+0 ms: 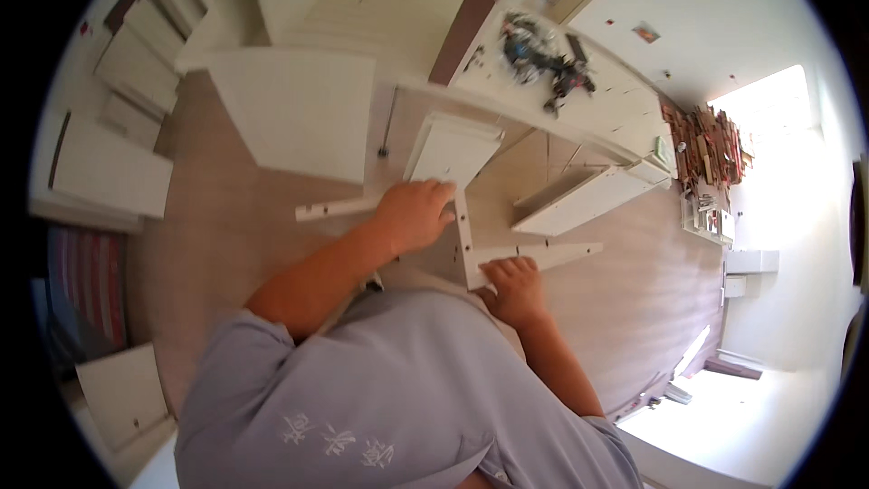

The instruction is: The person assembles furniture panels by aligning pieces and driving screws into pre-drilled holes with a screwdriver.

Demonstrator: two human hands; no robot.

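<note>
Head view: your left hand (415, 214) lies palm down, fingers curled over the junction where a long white rail (339, 208) meets an upright white strip (464, 235). Your right hand (513, 285) presses knuckles-up, fingers bent together, on the near end of a second white rail (552, 256) (it runs toward the right side of the floor). Both hands bear on the parts; whether either one pinches anything you cannot tell. The assembly rests on the wooden floor (235, 235), near its middle. A small white panel (451, 150) lies just beyond your left hand. A large white board (294, 109) lies farther left; a drawer-like white box (588, 199) lies to the right.
</note>
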